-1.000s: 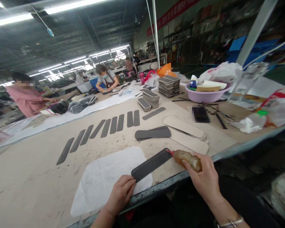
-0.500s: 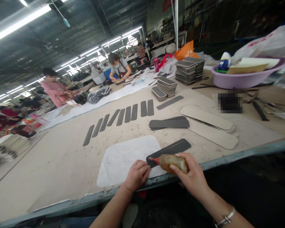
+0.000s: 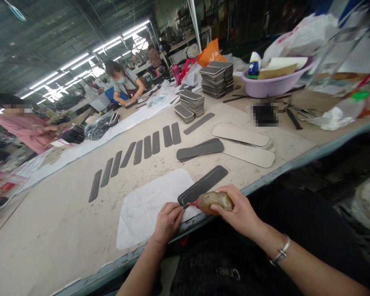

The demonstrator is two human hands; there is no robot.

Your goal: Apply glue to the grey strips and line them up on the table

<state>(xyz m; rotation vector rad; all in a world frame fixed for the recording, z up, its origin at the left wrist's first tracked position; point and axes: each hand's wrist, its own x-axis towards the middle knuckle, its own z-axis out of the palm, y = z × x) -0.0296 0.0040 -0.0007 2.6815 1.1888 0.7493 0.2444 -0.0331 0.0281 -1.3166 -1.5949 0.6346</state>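
My right hand (image 3: 239, 207) is wrapped round a yellowish-brown glue bottle (image 3: 215, 202), whose red nozzle (image 3: 193, 203) points left at the near end of a dark grey strip (image 3: 203, 185). A thin pale line runs along that strip, close to its edge. At the strip's near left corner, the fingers of my left hand (image 3: 169, 220) are bent together and pinch its end. Under the strip's near end and my left fingers lies a white rounded sheet (image 3: 151, 205). A silver bracelet circles my right wrist.
Several dark strips (image 3: 147, 146) lie in a row beyond the sheet. Overlapping dark strips (image 3: 200, 150) and beige strips (image 3: 249, 154) are to the right. Farther back are stacked pieces (image 3: 216, 80), a purple basin (image 3: 268, 85) and scissors (image 3: 308, 112). Two people work across the table.
The view has swung right, so the table's things appear farther left. The nozzle has moved along the strip to its near left corner, by my left fingertips.
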